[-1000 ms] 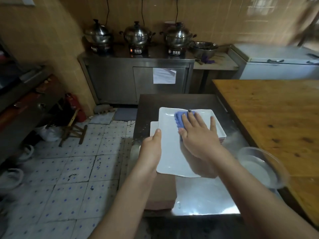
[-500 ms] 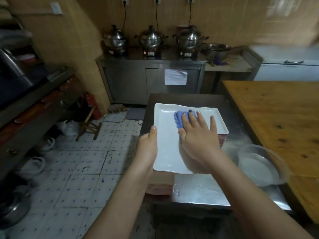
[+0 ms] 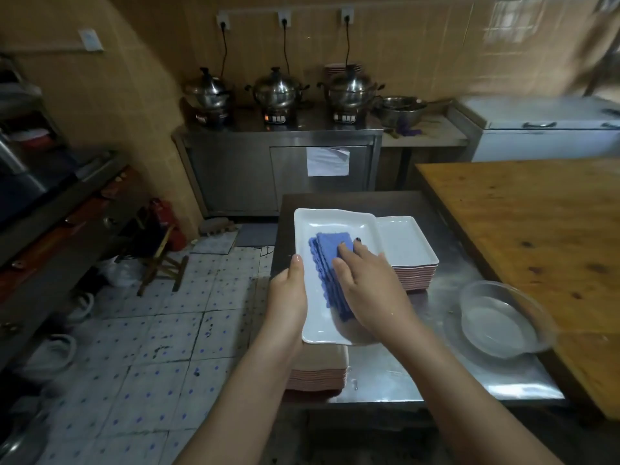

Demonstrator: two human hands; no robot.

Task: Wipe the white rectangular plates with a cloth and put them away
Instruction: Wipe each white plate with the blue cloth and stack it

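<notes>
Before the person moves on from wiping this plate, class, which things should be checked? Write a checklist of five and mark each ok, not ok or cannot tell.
1. Left hand grips the plate by its left edge, thumb on top: ok.
2. Right hand presses the blue cloth flat on the plate: ok.
3. Whole plate surface wiped: cannot tell; the hands and the cloth cover part of it.
4. Top of the far stack carries nothing: ok.
5. Glass bowl stands apart from both hands: ok.
</notes>
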